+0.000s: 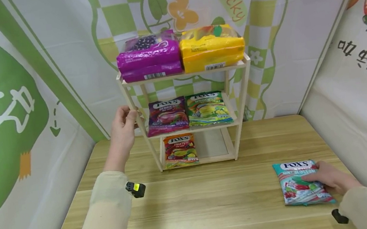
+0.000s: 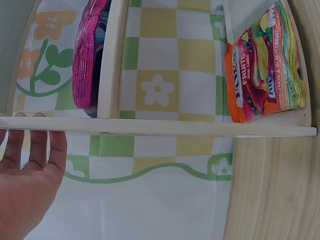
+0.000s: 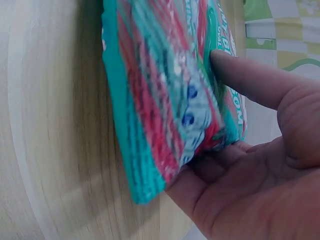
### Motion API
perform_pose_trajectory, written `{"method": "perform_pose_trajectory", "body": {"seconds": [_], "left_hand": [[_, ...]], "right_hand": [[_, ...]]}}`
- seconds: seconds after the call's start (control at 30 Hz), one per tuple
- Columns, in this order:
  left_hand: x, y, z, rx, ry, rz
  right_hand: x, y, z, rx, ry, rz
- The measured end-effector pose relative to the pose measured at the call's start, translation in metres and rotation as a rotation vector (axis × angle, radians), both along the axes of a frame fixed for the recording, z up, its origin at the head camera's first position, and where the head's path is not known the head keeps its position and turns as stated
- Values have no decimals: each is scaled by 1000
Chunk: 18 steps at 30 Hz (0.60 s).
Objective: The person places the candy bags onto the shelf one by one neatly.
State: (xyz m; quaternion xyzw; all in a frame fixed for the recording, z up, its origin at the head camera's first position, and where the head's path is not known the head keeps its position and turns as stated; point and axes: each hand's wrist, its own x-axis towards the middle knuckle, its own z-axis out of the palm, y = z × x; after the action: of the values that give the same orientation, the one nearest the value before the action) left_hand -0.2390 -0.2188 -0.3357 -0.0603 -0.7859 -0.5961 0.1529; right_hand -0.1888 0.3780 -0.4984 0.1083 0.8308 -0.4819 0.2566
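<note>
My right hand holds a teal candy bag labelled Fox's Mint Blossom at the table's right side. Its thumb presses the front, and the fingers go under the bag in the right wrist view, where the bag is tilted. My left hand grips the left post of a small wooden shelf at middle height. Fingertips reach behind the post in the left wrist view. On the middle tier lie a purple Berries bag and a green Springtea bag. An orange Fruits bag sits bottom left.
A purple pack and a yellow pack stand side by side on the top tier. The wooden table runs under the shelf. Printed fabric walls close in the back and both sides.
</note>
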Motion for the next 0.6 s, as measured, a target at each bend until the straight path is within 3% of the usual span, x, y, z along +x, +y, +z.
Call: {"method": "perform_pose_trajectory", "body": {"seconds": [0.23,0.6], "left_hand": [[0,0,0,1,-5,-2],[0,0,0,8,-2,-4]], "right_hand": [[-1,-4,5,-36,-32,11],[-3,-6,12,-84,-16,25]]}}
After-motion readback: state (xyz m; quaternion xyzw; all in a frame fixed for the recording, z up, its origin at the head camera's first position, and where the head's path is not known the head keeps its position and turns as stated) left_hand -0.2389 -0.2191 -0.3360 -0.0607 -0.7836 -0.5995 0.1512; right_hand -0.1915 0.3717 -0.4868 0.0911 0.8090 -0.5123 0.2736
